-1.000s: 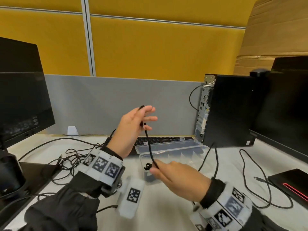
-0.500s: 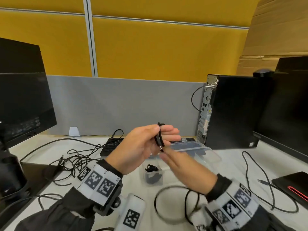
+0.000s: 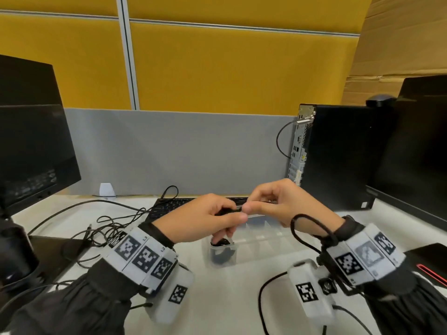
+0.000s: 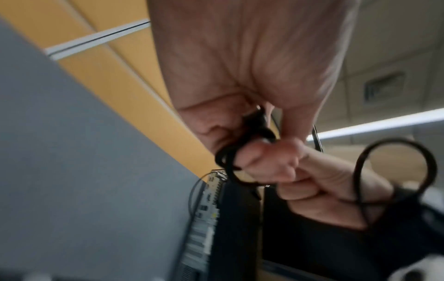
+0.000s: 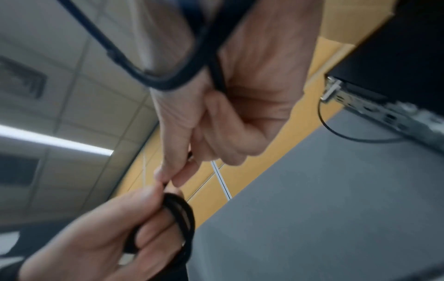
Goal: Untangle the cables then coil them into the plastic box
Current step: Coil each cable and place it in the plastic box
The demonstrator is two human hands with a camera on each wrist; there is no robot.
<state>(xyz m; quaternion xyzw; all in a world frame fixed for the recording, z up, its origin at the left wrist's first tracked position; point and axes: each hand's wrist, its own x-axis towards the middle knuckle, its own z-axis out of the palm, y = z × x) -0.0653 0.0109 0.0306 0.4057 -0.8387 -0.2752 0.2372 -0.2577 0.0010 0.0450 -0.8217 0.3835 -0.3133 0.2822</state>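
Observation:
A thin black cable (image 3: 228, 210) is wound in a small coil (image 5: 180, 214) round the fingers of my left hand (image 3: 229, 216), which grips it above the clear plastic box (image 3: 263, 240). My right hand (image 3: 251, 207) meets the left and pinches the cable's free part between thumb and forefinger (image 5: 168, 178). A slack loop of the same cable (image 3: 307, 228) arches over my right wrist and trails down to the table. The left wrist view shows the coil (image 4: 240, 152) under my left thumb. One coiled cable (image 3: 221, 252) lies in the box's left end compartment.
A tangle of black cables (image 3: 106, 228) lies on the white table at the left, beside a keyboard (image 3: 174, 206). A PC tower (image 3: 338, 155) and a monitor (image 3: 416, 153) stand on the right, another monitor (image 3: 29, 146) on the left. A black red-edged device (image 3: 430, 264) lies at the right edge.
My hands came together from holding the cable stretched apart. The cable is now coiled round my left fingers, and both hands have dropped lower over the box.

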